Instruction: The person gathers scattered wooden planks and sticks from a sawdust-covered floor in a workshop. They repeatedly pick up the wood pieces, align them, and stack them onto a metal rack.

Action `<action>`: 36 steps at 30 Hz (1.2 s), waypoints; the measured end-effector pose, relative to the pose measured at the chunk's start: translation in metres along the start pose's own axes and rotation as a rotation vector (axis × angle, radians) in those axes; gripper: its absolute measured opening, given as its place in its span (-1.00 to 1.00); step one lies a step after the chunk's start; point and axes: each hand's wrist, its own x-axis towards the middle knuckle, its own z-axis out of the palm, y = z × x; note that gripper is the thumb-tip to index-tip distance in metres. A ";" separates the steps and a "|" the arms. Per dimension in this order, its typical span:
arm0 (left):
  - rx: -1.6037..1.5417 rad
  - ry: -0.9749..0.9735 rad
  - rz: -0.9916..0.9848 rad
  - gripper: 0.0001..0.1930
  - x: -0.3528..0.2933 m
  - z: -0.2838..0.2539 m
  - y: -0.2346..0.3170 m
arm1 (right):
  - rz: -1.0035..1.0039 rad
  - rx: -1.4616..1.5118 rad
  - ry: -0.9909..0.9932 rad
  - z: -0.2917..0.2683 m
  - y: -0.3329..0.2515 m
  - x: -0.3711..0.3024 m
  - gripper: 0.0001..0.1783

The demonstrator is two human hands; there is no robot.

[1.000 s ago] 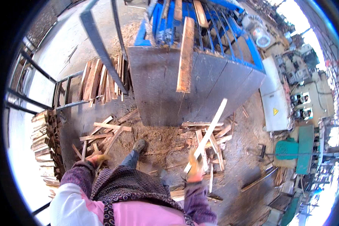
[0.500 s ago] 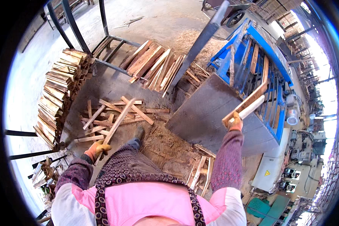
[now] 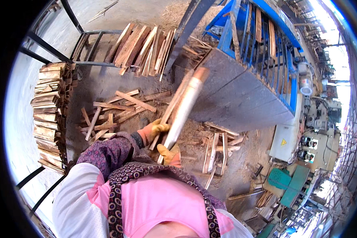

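In front of my body, my left hand [image 3: 154, 130], in an orange and yellow work glove, is closed around a thin wooden strip [image 3: 176, 101]. Just below and to the right, my gloved right hand [image 3: 170, 154] grips a wider, pale wooden strip [image 3: 185, 107] with a darker edge. The pieces lie nearly side by side, slanting up and to the right. Their far ends are close to the grey metal table panel [image 3: 230, 91]. Whether the strips touch along their length I cannot tell. Beyond my left hand is a loose pile of wooden strips [image 3: 115, 113] on the floor.
A tall stack of boards [image 3: 47, 115] stands at the left. More strips lie in a black metal frame [image 3: 89, 63] at the back. At right is a blue machine [image 3: 293, 87] with a motor [image 3: 305, 78]. Short strips [image 3: 216, 152] lie by the table's near side.
My right hand has come from the blue machine down and left to my body with its wood. My left hand has moved right with its strip, beside the other pieces. My view has turned rightward.
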 end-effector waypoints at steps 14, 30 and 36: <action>0.093 0.434 -0.471 -0.59 -0.070 -0.116 -0.047 | -0.011 0.106 -0.168 -0.012 0.014 -0.050 -0.55; 0.321 0.061 0.378 -0.29 0.063 -0.215 0.276 | 0.118 -0.206 -0.001 -0.011 -0.018 0.007 -0.54; 1.090 0.577 0.086 0.09 0.117 -0.271 0.329 | 0.096 -0.279 0.000 -0.022 -0.018 0.019 -0.46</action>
